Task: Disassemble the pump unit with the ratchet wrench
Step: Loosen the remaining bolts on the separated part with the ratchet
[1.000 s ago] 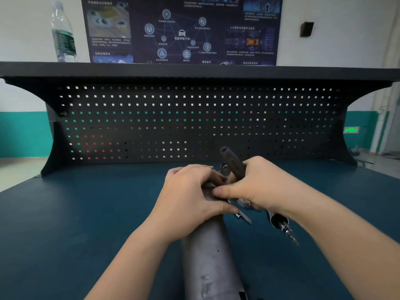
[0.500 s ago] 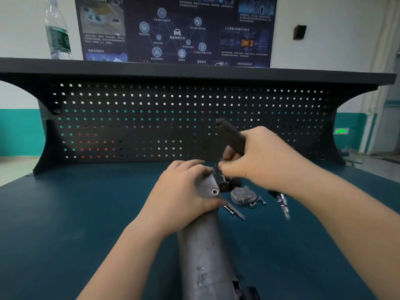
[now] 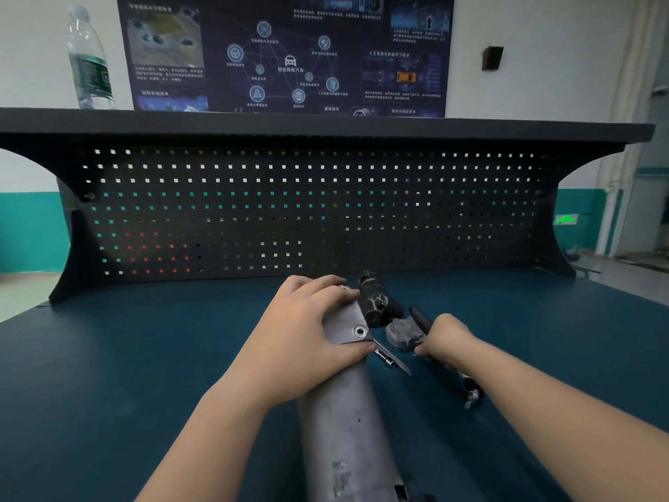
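Your bench, the dark teal top under the pegboard, filled the lower half of the frame. The pump unit, a long grey metal cylinder, lay down the lower centre with its far end pointing up the frame towards the pegboard.

Your left hand was wrapped over that far end, fingers curled across the top and thumb pressed at the flange beside an open bolt hole. Your right hand, just right of centre, was closed around the ratchet wrench; its dark handle poked out above your knuckles and its drive end lay low on the bench at lower right.

Between your hands sat a removed grey cover, with a dark fitting just above it at the cylinder's end and a small socket extension lying by your left thumb.

By my reading, you were between fasteners: one cover was off and the wrench was down at the bench, not on a bolt. Whether you were setting it down or lifting it, I cannot tell. The next move would call for holding the body steady with your left hand and seating the wrench squarely on the next fastener.
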{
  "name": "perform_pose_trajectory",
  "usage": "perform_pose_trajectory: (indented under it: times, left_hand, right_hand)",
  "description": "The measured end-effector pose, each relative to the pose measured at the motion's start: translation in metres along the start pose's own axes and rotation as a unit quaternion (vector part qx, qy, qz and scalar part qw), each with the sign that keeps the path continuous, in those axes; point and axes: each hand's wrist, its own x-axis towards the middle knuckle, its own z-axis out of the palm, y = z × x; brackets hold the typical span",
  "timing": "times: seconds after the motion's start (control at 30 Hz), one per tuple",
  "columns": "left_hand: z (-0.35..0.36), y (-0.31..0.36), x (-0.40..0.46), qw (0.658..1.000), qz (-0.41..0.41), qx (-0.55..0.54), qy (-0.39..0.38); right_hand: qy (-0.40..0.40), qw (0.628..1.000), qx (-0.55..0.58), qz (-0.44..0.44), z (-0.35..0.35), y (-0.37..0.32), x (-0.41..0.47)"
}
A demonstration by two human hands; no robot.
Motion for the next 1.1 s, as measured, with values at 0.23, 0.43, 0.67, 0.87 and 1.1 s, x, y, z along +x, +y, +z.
perform_pose_trajectory:
  times: [0.23,0.43,0.67,0.87,1.1]
  left_hand:
    - [0.001,0.001,-0.001,1.0,0.0,-0.012,0.013]
    - [0.001,0.003,-0.001,1.0,0.002,-0.01,0.021]
    - [-0.001,0.003,-0.003,1.0,0.002,-0.016,0.025]
    - [0.0,0.002,-0.002,1.0,0.001,-0.015,0.023]
    - [0.0,0.002,-0.002,1.0,0.001,-0.011,0.021]
  right_hand:
    - [0.012,0.997,0.068,-0.029,0.015,-0.01,0.005]
    - [0.084,0.987,0.082,-0.114,0.029,-0.016,-0.007]
    - [0.097,0.946,0.038,-0.307,0.047,0.0,-0.013]
    - [0.0,0.838,-0.069,-0.541,0.048,0.026,-0.024]
    - [0.016,0.837,-0.11,-0.536,0.035,0.046,-0.007]
